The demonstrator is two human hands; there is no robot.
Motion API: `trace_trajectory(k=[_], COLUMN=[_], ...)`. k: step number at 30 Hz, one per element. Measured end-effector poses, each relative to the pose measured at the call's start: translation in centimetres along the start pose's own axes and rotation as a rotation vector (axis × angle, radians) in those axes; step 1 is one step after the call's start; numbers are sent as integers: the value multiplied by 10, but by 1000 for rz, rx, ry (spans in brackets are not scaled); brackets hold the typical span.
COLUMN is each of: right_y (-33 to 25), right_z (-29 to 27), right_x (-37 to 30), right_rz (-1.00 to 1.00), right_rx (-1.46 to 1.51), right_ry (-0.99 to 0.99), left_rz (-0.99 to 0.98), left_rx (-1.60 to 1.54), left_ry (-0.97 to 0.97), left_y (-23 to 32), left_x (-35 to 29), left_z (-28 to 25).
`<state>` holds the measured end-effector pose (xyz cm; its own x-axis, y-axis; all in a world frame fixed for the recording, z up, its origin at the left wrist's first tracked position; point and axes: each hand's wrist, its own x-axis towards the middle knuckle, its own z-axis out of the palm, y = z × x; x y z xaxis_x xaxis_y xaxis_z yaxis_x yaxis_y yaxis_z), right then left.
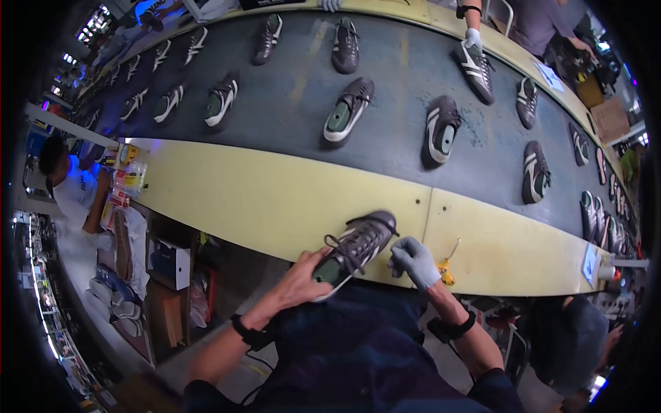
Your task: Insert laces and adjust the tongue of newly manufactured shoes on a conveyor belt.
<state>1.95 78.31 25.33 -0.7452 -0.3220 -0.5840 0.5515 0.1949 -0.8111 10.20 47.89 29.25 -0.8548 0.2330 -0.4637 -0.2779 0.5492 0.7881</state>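
A dark sneaker [358, 241] with pale side stripes, dark laces and a green insole is tilted over the near edge of the cream ledge, its toe pointing away to the right. My bare left hand [303, 279] grips it around the heel and collar. Just right of the toe, apart from the shoe, is my right hand [413, 261] in a grey glove. Its fingers are curled together, and whatever they might hold is hidden. Beside that hand lies a yellow-handled tool [447, 272] with a thin metal shaft.
Beyond the cream ledge [227, 186] runs a dark conveyor belt [275, 117] carrying rows of similar sneakers [349, 110]. Across it, another person's gloved hand [473, 40] touches a sneaker [475, 72]. Co-workers sit at the left and lower right. Below left stands a shelf with a white box [169, 263].
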Motion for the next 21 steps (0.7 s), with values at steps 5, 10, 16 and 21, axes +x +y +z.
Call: trace_trajectory(k=[5,10,16,21], right_y=[-21,-57,-121,-127], right_z=[-1,14,55,82], right_x=[3,55,190,313], right_rz=[8,1,-142,-246], right_rx=[23,-25,-155,-371], right_ry=[9,4,55,333], left_rz=[-312,-205,25,72], left_rx=[-911,-881,-270,-380], left_ry=[-5,239,495,420], left_y=[6,23,1,-10], left_x=[-58,-5,149,171], left_z=[-64,-141,-228,-188])
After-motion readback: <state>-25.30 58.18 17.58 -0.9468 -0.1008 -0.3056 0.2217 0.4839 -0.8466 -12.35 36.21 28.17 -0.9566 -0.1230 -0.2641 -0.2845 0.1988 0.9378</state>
